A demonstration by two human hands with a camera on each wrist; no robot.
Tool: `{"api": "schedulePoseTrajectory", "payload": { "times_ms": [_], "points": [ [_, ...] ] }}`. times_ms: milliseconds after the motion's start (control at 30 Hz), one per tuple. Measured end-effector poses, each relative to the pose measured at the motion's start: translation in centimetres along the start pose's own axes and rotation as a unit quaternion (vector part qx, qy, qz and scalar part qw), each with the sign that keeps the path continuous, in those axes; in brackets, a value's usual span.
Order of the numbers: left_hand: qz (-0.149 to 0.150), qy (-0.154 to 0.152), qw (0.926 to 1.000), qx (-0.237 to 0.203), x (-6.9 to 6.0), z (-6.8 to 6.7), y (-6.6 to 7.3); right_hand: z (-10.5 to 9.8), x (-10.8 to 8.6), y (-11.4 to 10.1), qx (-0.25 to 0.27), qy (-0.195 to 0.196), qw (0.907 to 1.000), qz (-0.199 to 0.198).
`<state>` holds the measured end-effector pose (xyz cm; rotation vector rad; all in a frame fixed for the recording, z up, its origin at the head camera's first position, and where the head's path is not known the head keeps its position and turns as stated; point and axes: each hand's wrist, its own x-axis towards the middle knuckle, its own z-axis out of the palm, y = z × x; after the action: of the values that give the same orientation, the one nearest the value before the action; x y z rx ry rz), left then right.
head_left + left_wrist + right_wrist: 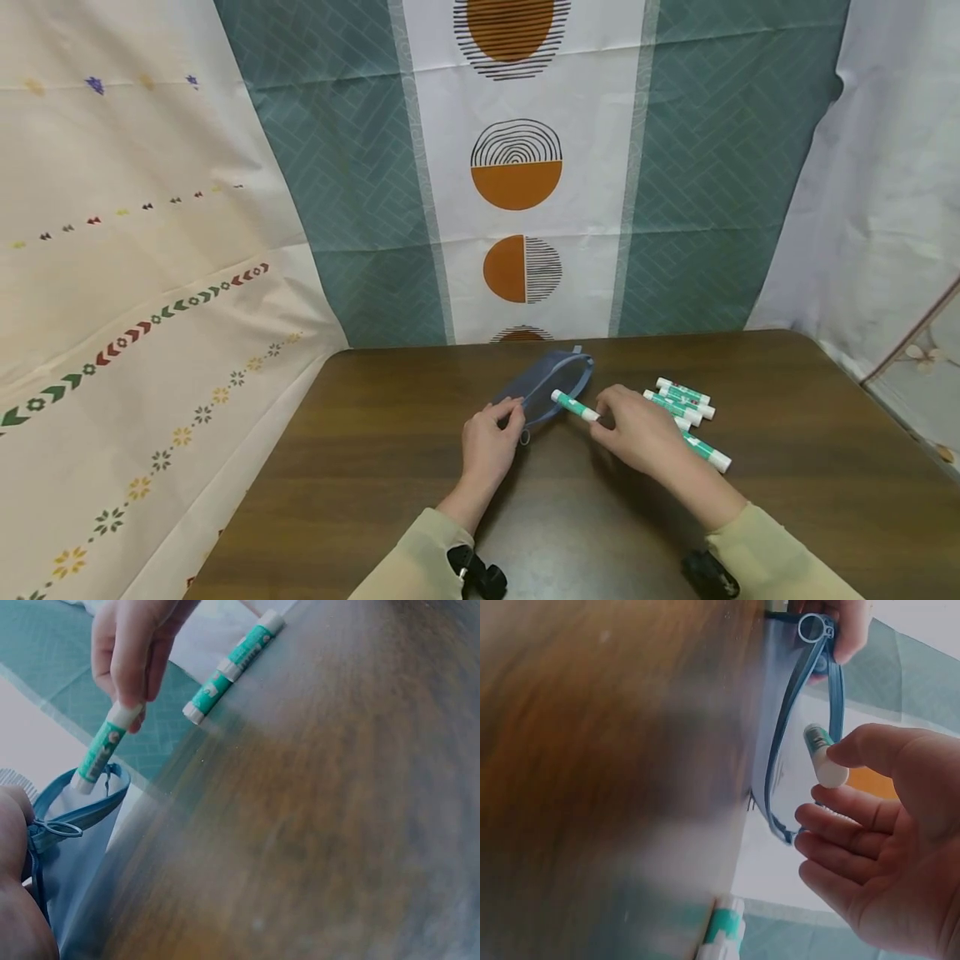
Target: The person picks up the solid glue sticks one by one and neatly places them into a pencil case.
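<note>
A blue zip pouch (534, 382) lies on the table, its zipped mouth spread apart and facing right. My left hand (489, 442) pinches the pouch's near edge beside the ring of the zip pull (811, 628). Between thumb and fingertips, my right hand (643, 433) holds a green and white glue stick (576, 406) by one white end. Its far end points at the pouch's mouth; in the left wrist view the glue stick (101, 750) is right at the rim. Several more glue sticks (678, 402) lie on the table beyond and beside my right hand, one partly behind the wrist.
The brown wooden table (360, 467) ends at a hanging cloth (525, 183) at the back. A patterned white cloth (187, 333) hangs along the left, and a pale sheet (885, 208) along the right.
</note>
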<state>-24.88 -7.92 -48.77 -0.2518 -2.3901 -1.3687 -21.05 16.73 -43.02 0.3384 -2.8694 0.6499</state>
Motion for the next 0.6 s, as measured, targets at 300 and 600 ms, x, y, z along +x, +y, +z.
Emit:
{"api": "schedulePoseTrajectory", "payload": {
  "times_ms": [300, 600],
  "points": [
    [0.002, 0.003, 1.0, 0.001, -0.1, 0.0, -0.1, 0.9, 1.2, -1.1, -0.013, -0.02, 0.9997, 0.007],
    [0.004, 0.004, 1.0, -0.003, -0.1, 0.0, 0.0, 1.7, 2.2, -1.9, -0.017, -0.032, 0.9992, 0.015]
  ]
}}
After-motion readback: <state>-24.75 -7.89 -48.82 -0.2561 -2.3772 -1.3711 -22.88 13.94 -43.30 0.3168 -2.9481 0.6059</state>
